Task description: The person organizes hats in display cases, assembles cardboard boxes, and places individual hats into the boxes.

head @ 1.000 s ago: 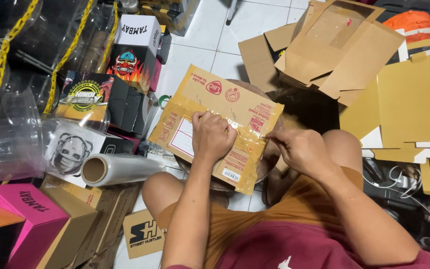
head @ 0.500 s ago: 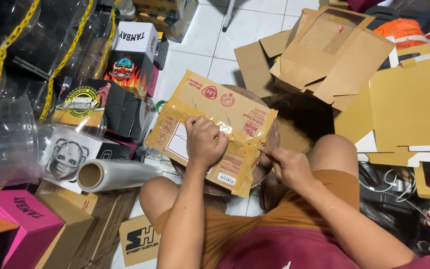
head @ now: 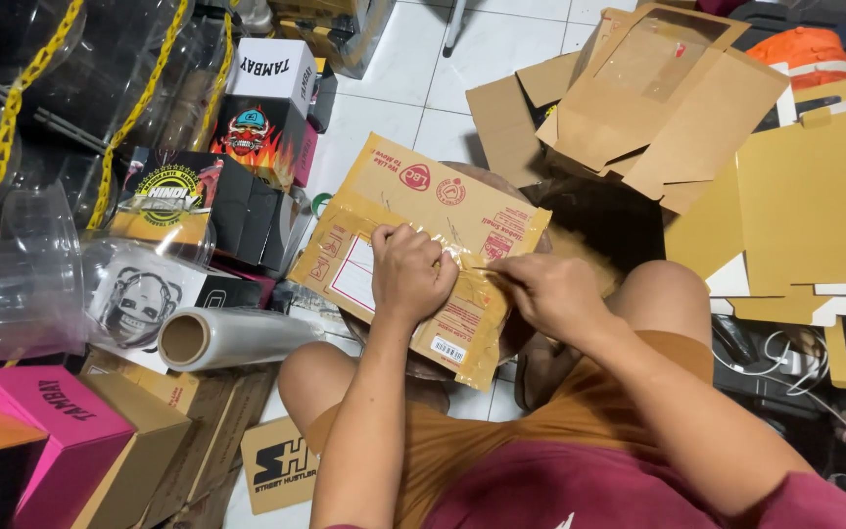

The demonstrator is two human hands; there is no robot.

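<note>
A flat yellow-brown shipping pouch (head: 399, 220) with red print and a white label lies across my lap. My left hand (head: 409, 274) rests on its middle, fingers curled and pressing down on a shiny strip of clear tape. My right hand (head: 548, 292) is at the pouch's right edge, fingers pinched on the end of that tape strip. Both hands are close together, almost touching. My knees in brown shorts show below the pouch.
A roll of clear film (head: 232, 336) lies by my left knee. Printed black, white and pink boxes (head: 247, 147) and clear plastic domes (head: 12, 284) crowd the left. Flattened brown cartons (head: 668, 98) and yellow card sheets (head: 815, 206) pile on the right, cables (head: 785, 362) beside them.
My right hand has moved left along the pouch toward my left hand, drawing the tape strip flat. My left hand has stayed on the pouch's middle. The view has shifted slightly.
</note>
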